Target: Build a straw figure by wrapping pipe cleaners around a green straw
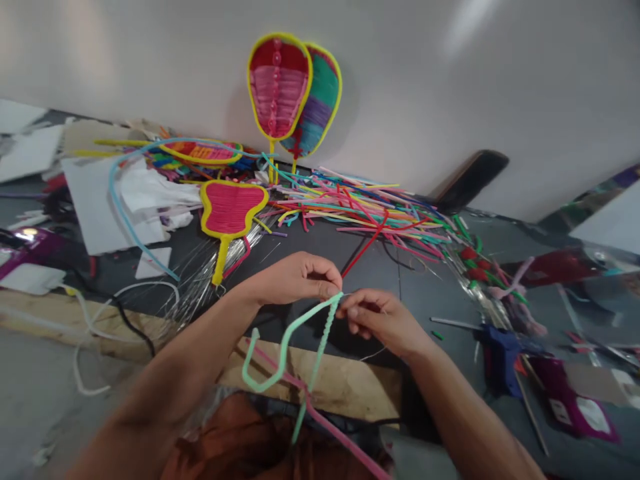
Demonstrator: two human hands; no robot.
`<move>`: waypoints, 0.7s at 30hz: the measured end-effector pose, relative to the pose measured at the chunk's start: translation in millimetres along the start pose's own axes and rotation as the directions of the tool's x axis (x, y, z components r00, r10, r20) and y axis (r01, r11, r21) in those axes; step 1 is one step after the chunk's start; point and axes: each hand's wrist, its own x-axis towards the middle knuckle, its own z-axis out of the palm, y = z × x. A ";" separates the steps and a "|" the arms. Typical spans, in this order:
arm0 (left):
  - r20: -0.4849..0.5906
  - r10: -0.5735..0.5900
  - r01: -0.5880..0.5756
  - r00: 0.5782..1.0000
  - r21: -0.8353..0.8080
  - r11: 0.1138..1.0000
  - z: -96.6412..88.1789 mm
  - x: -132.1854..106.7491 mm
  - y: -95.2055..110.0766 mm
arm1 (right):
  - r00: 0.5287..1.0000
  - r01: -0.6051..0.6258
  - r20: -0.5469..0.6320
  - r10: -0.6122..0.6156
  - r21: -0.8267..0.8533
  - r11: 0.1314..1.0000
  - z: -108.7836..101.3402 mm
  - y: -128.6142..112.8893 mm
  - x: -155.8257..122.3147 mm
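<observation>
**Head view: mint-green strand (pixel 285 341) pinched at its bend**

Left hand (pixel 295 277) and right hand (pixel 377 320) meet fingertip to fingertip, both clamped on the top of the strand, probably to hold the fold tight. Its loose legs dangle below the hands, crossing a pink strand (pixel 330 427). Beyond the hands: a pile of coloured strands (pixel 370 207) and a pink fan (pixel 233 207).
</observation>
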 end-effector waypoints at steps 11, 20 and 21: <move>0.006 0.060 -0.058 0.998 -0.134 0.989 9.1 -9.7 16.9 | 0.800 -0.303 0.600 -0.005 0.410 0.860 53.8 15.2 26.8; 0.070 0.079 -0.067 0.994 -0.165 0.984 7.2 -15.3 23.8 | 0.625 -0.399 0.778 -0.069 0.393 0.829 82.7 14.4 37.2; 0.072 0.071 -0.059 0.995 -0.162 0.985 7.1 -15.5 24.1 | 0.623 -0.391 0.780 -0.058 0.376 0.840 83.6 10.5 35.4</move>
